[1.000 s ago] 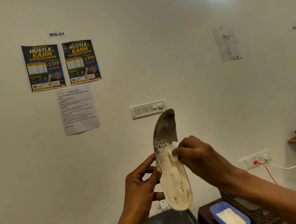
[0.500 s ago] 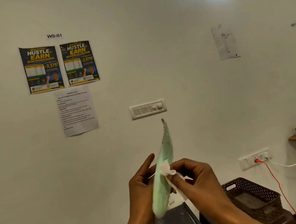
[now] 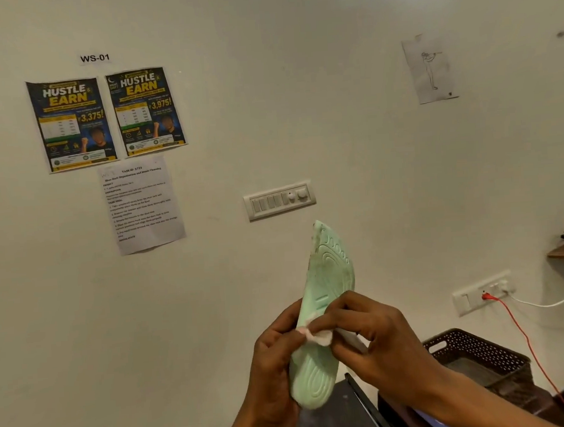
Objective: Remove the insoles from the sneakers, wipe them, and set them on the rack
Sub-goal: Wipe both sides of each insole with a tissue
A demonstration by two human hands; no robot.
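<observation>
Head view, insole [image 3: 330, 276] turned over. A second earlier its stained, printed upper face fronted the camera and the right hand [image 3: 384, 342] rubbed it. Half a second earlier it stood edge-on. Now its pale green ribbed underside faces the camera. The insole is held roughly upright in the air, below and slightly right of the wall switch panel [image 3: 280, 200]. Left hand [image 3: 270, 362]: grip curled round the insole's left edge, fingers mostly hidden behind it. Right hand: grip pinching a small white wipe [image 3: 319, 337] and pressing it against the underside at about mid-length. A brown perforated basket [image 3: 480, 353] sits well below and to the right of the switch panel, and a dark counter [image 3: 333, 421] shows far below it, beneath the insole. Judgement: the flip suggests that wiping is passing from the upper face to the underside. The wipe step is under way, and transfer to the rack, which is not in view, remains to be done.
</observation>
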